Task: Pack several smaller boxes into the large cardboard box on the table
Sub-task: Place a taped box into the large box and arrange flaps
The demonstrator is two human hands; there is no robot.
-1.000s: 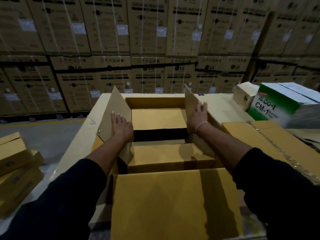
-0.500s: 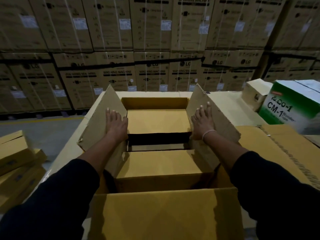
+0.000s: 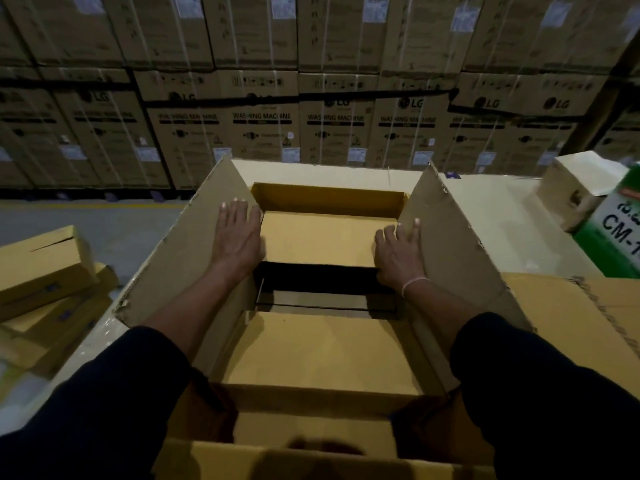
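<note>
The large cardboard box stands open on the table in front of me, its side flaps raised. Inside, a small brown box lies at the far end and another small box lies nearer me, with a dark gap between them. My left hand rests flat, fingers spread, on the left edge of the far small box, against the left flap. My right hand lies flat on that box's right edge, beside the right flap. Neither hand grips anything.
Several small brown boxes are piled at the left, below the table's level. A green and white carton and a small tan box stand at the right. Flat cardboard lies right of the large box. Stacked washing-machine cartons fill the background.
Both hands have slid forward along the flaps onto the far small box's edges. The side flaps have spread wider and the view has tilted down over the box.
</note>
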